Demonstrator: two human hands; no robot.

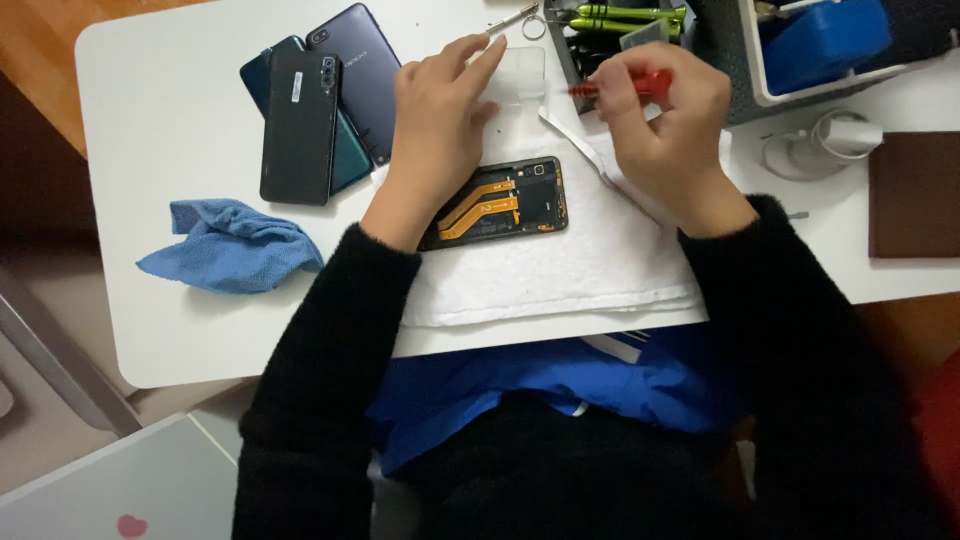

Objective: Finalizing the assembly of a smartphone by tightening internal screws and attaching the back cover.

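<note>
Your right hand (665,125) is clenched around a red-handled screwdriver (620,87), its handle pointing left toward your other hand. Your left hand (440,115) grasps nothing; its fingers lie stretched out flat on a small clear plastic tray (520,75) at the far edge of the white towel (560,265).

The opened phone (497,203), back cover off and orange flex cables showing, lies on the towel just below your left wrist, which covers its left end. A thin white strip (575,145) runs across the towel between your two hands.

To your left, three phones (315,110) are stacked face down, overlapping one another, close beside your left hand. Nearer the table's left edge sits a crumpled blue cloth (230,247), well apart from the work.

Beyond your right hand a tool rack (620,15) holds green-handled drivers, with metal tweezers (512,19) lying just to its left. A box holding something blue (820,45) stands at the far right, a white charger with coiled cable (825,140) beside it, and a brown case (915,195) on the right edge of the white table (160,100).
</note>
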